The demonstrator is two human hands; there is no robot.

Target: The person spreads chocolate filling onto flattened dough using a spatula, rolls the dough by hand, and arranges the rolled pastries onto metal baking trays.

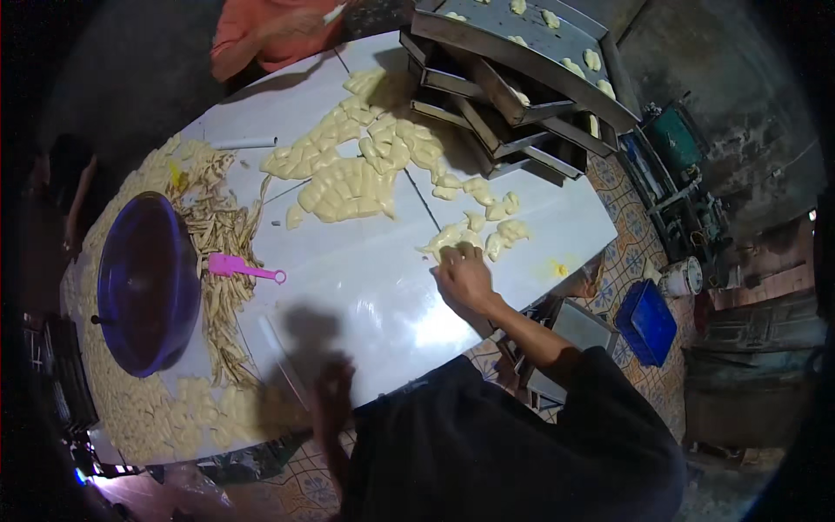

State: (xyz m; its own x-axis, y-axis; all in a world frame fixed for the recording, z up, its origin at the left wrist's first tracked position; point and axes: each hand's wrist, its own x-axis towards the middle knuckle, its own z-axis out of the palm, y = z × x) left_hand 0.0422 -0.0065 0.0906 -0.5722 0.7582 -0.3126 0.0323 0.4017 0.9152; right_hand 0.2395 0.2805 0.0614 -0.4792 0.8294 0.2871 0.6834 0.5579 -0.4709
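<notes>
Two bare hands are over to the right of the blue basin (184, 300). Nearest, low on the basin's right, the left hand (332, 387) hangs in deep shadow by the edge of the white desk (374, 283); how far its fingers are spread, and whether they have hold of anything, I cannot tell. A pale rod (280, 352) lies between it and the basin, partly lost in shade. Farther to the basin's right, the right hand (463, 277) reaches over the desk, its fingers bent downward and nearly together, touching a pale dough piece (448, 237); the hand covers the contact, so a firm grip cannot be made out. Thin dough strips (222, 228) lie just beside the basin on its right, under a pink scoop (228, 265). Beyond, to the basin's upper right, spread cut dough slabs (348, 187). Past them on that side stands a stack of metal trays (522, 111), cut off at the top, as is a person in orange (283, 39) beyond the basin.
</notes>
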